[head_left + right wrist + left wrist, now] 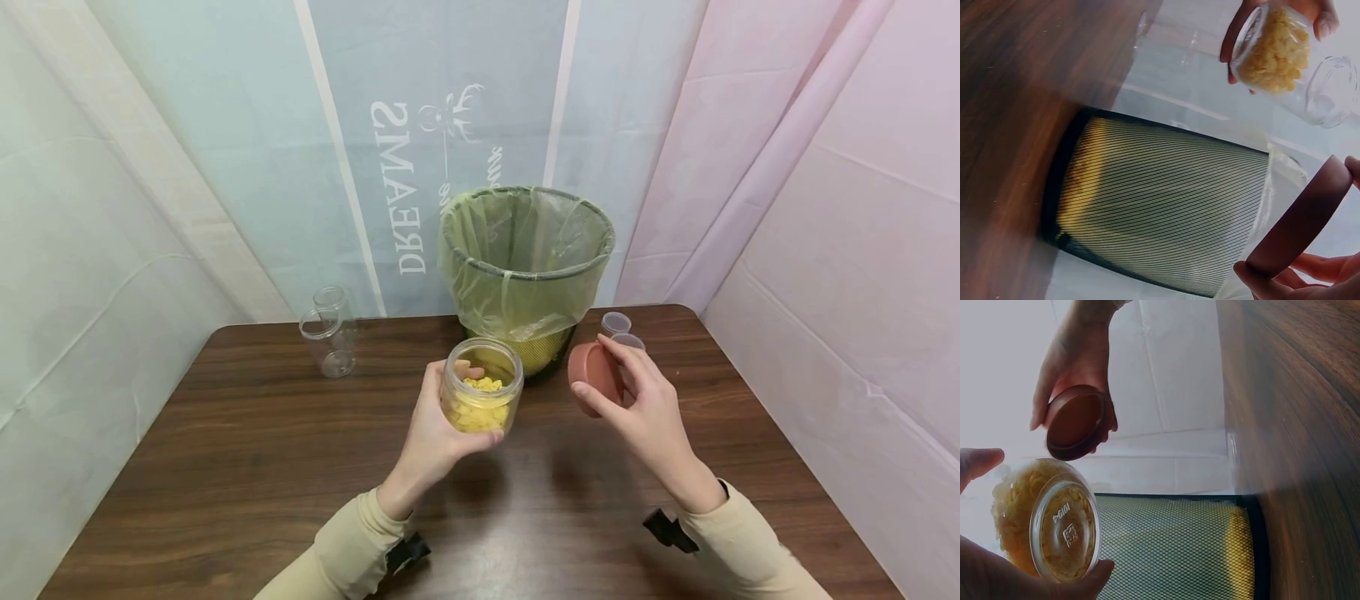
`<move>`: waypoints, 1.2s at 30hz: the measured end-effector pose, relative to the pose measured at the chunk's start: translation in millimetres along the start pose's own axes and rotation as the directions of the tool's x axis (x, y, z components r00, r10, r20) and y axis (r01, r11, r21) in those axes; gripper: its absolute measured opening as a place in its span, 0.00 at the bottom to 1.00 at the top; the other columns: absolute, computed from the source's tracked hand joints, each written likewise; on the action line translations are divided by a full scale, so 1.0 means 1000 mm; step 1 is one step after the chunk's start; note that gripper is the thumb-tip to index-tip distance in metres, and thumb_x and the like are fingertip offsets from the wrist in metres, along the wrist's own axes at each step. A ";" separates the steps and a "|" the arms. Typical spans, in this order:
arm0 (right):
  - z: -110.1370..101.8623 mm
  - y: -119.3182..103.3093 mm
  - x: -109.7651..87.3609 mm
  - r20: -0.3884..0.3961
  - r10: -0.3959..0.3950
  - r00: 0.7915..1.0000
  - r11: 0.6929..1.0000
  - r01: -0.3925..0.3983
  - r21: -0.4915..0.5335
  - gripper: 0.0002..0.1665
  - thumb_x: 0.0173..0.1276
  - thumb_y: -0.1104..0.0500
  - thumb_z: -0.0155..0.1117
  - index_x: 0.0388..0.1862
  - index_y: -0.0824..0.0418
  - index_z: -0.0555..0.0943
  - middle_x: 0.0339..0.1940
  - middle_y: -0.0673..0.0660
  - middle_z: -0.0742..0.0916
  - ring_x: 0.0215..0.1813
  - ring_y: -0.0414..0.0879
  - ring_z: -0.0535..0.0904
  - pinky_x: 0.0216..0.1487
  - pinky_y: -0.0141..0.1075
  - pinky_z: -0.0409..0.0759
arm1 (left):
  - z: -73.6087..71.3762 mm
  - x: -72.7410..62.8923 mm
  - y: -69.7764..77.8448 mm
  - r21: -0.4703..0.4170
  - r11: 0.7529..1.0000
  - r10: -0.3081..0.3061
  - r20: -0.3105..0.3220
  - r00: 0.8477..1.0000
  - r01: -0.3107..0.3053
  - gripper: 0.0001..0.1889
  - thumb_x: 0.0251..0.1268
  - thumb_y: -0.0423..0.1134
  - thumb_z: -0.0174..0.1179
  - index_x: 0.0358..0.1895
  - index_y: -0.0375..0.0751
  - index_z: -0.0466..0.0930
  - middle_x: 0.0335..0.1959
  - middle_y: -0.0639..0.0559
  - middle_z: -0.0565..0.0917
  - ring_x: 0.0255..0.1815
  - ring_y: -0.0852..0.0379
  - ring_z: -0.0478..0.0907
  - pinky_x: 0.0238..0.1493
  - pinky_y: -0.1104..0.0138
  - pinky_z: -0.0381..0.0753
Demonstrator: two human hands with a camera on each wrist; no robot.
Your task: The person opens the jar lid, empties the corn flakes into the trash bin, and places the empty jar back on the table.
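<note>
My left hand grips a clear jar around its side, with its open mouth tilted toward the head camera. Small yellow pieces fill its lower part. In the left wrist view, the jar's round base shows raised markings. To the right, a reddish-brown round lid is pinched at its edge by the thumb and fingers of my right hand. The lid stands on edge, apart from the jar, and its hollow inside shows in the left wrist view. Both are held above the table.
A mesh bin with a pale yellow-green liner stands at the back of the brown wooden table, behind both hands. Two clear containers stand at the back left. Small clear lids lie beyond my right hand. Fabric walls surround the table.
</note>
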State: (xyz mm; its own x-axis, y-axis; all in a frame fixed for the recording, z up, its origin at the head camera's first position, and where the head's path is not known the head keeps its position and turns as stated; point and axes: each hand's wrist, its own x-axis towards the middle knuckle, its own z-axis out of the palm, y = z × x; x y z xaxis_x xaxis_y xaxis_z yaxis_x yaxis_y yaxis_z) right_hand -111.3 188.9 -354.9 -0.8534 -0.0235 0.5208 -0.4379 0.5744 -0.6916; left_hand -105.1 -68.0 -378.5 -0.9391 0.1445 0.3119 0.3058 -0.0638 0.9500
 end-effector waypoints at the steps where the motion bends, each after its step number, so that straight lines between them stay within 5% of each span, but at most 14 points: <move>1: 0.000 0.002 0.000 -0.001 0.004 1.000 1.000 -0.004 -0.016 0.38 0.53 0.58 0.75 0.64 0.53 0.73 0.55 0.54 0.79 0.51 0.33 0.75 0.48 0.16 0.73 | -0.001 0.000 0.000 0.001 1.000 0.003 -0.008 1.000 -0.003 0.43 0.30 0.23 0.74 0.57 0.36 0.61 0.57 0.42 0.75 0.56 0.49 0.74 0.54 0.69 0.75; 6: 0.002 0.013 -0.001 -0.007 0.021 1.000 0.993 -0.022 -0.116 0.37 0.51 0.54 0.76 0.62 0.56 0.75 0.52 0.54 0.81 0.47 0.44 0.78 0.44 0.18 0.71 | -0.005 -0.001 -0.001 0.006 1.000 0.017 -0.052 0.999 -0.017 0.44 0.29 0.22 0.73 0.57 0.35 0.60 0.57 0.38 0.74 0.56 0.48 0.74 0.53 0.70 0.76; 18: 0.008 0.046 0.001 0.015 0.071 0.997 0.968 -0.066 -0.241 0.38 0.51 0.47 0.75 0.59 0.61 0.77 0.50 0.59 0.80 0.48 0.55 0.77 0.44 0.47 0.74 | -0.011 -0.002 0.001 -0.051 0.999 0.003 -0.132 0.991 -0.010 0.45 0.28 0.19 0.72 0.58 0.35 0.58 0.58 0.41 0.73 0.55 0.44 0.74 0.51 0.67 0.79; 36: 0.009 0.096 0.006 0.054 0.182 0.982 0.939 -0.158 -0.304 0.44 0.51 0.41 0.73 0.60 0.67 0.75 0.51 0.68 0.78 0.53 0.61 0.73 0.49 0.54 0.72 | -0.021 -0.002 -0.004 -0.084 0.996 -0.028 -0.223 0.974 0.009 0.46 0.28 0.16 0.70 0.59 0.35 0.58 0.56 0.44 0.73 0.56 0.41 0.71 0.50 0.69 0.78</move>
State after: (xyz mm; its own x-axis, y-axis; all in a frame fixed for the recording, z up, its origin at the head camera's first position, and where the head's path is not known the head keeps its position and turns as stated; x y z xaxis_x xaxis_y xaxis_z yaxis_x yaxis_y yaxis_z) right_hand -161.2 236.0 -422.7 -0.9328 0.0378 0.3585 -0.1907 0.7923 -0.5796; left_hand -107.8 -88.6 -382.7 -0.9586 -0.0775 0.2741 0.2828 -0.1451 0.9481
